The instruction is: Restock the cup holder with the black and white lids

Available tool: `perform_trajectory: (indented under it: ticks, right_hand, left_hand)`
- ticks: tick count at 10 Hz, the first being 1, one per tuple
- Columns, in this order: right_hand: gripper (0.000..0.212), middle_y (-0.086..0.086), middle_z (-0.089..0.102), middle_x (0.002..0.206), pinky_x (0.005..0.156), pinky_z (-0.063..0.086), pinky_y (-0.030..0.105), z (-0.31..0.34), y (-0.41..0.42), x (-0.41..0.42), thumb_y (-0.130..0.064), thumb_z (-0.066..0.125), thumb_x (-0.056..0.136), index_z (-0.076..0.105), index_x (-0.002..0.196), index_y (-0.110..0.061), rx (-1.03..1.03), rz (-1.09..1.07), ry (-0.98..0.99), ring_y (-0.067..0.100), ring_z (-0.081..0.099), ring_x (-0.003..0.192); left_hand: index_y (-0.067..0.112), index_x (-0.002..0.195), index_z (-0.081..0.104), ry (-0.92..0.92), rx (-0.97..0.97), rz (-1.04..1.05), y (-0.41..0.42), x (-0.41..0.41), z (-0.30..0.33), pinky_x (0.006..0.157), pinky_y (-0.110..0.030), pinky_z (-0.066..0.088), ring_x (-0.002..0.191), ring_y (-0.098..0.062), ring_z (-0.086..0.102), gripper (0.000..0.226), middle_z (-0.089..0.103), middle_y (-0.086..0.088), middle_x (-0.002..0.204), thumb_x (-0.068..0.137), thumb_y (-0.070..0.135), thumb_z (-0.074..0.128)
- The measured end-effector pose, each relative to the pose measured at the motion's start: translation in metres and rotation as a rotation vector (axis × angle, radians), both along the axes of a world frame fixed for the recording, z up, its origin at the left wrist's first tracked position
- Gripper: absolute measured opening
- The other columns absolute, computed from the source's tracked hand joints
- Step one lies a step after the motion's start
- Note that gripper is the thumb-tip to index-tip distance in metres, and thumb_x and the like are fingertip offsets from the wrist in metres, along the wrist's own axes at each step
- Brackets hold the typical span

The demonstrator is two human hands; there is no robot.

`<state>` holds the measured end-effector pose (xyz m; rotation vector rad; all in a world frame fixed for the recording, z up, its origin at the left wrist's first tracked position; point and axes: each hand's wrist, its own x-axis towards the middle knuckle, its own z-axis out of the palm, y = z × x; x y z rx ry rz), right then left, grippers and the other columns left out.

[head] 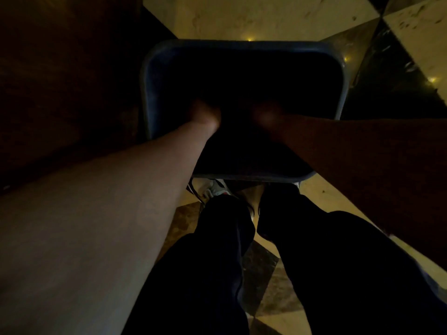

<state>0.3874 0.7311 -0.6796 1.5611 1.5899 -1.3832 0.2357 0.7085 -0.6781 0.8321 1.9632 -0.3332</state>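
Both arms reach down into a deep blue bin [145,93] on the floor, the left hand [205,114] and right hand [264,116] near each other in its dark interior; whether either grips anything cannot be told, both being blurred. No lids or cup holder can be seen; any lids in the bin are lost in shadow. Shoes touch the bin's near edge on checkered tile [254,18]. In such gloom, black lids could be missed or fumbled.
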Motion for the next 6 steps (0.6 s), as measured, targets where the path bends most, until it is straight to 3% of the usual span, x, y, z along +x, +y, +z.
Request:
perform_trajectory:
  ticks: [1, 2, 3, 4, 5, 6]
  right_hand:
    - [0.041, 0.026, 0.040, 0.151, 0.112, 0.029, 0.034, 0.027, 0.002, -0.005, -0.009, 0.030, 0.107, 0.038, 0.144, 0.008, -0.060, 0.066, -0.051, 0.037, 0.039, 0.138]
    - [0.042, 0.025, 0.037, 0.153, 0.112, 0.035, 0.042, 0.073, 0.012, 0.000, -0.002, 0.030, 0.106, 0.033, 0.148, 0.004, 0.049, 0.297, -0.112, 0.040, 0.039, 0.138]
    - [0.044, 0.024, 0.044, 0.147, 0.103, 0.043, 0.044, 0.107, 0.015, 0.005, -0.012, 0.031, 0.107, 0.034, 0.150, -0.003, 0.048, 0.066, -0.061, 0.040, 0.048, 0.130]
    - [0.045, 0.018, 0.065, 0.125, 0.092, 0.051, 0.041, 0.161, 0.023, 0.017, -0.039, 0.044, 0.101, 0.062, 0.127, -0.006, -0.054, -0.379, 0.020, 0.032, 0.063, 0.106]
    - [0.048, 0.016, 0.068, 0.119, 0.083, 0.048, 0.036, 0.204, 0.033, 0.028, -0.044, 0.046, 0.099, 0.067, 0.116, -0.005, -0.039, -0.321, 0.027, 0.032, 0.063, 0.107]
    - [0.052, 0.016, 0.065, 0.126, 0.086, 0.049, 0.037, 0.277, 0.037, 0.044, -0.049, 0.045, 0.100, 0.064, 0.123, -0.006, -0.025, -0.161, -0.013, 0.033, 0.061, 0.114]
  left_hand:
    - [0.003, 0.144, 0.049, 0.033, 0.063, 0.084, 0.001, 0.001, 0.026, 0.109, -0.035, 0.036, 0.136, -0.036, 0.048, 0.045, 0.051, -0.020, 0.147, 0.105, 0.025, 0.048]
    - [0.007, 0.131, 0.061, 0.031, 0.096, 0.166, 0.002, 0.005, 0.074, 0.089, -0.036, 0.044, 0.121, -0.039, 0.058, 0.041, 0.063, -0.018, 0.130, 0.097, 0.028, 0.057]
    - [0.007, 0.126, 0.062, -0.015, 0.094, 0.153, 0.009, 0.009, 0.116, 0.080, -0.035, 0.042, 0.115, -0.039, 0.059, 0.037, 0.064, -0.017, 0.124, 0.096, 0.028, 0.057]
    - [0.006, 0.127, 0.061, -0.044, 0.070, 0.093, 0.013, 0.012, 0.169, 0.078, -0.033, 0.041, 0.113, -0.037, 0.060, 0.039, 0.064, -0.015, 0.125, 0.097, 0.030, 0.054]
    - [0.004, 0.123, 0.063, -0.061, 0.034, 0.035, 0.020, 0.015, 0.215, 0.071, -0.032, 0.041, 0.101, -0.035, 0.062, 0.040, 0.066, -0.017, 0.119, 0.097, 0.033, 0.052]
    - [0.002, 0.116, 0.065, -0.092, 0.020, -0.012, 0.026, 0.016, 0.290, 0.057, -0.032, 0.036, 0.084, -0.031, 0.059, 0.041, 0.066, -0.018, 0.109, 0.096, 0.034, 0.052]
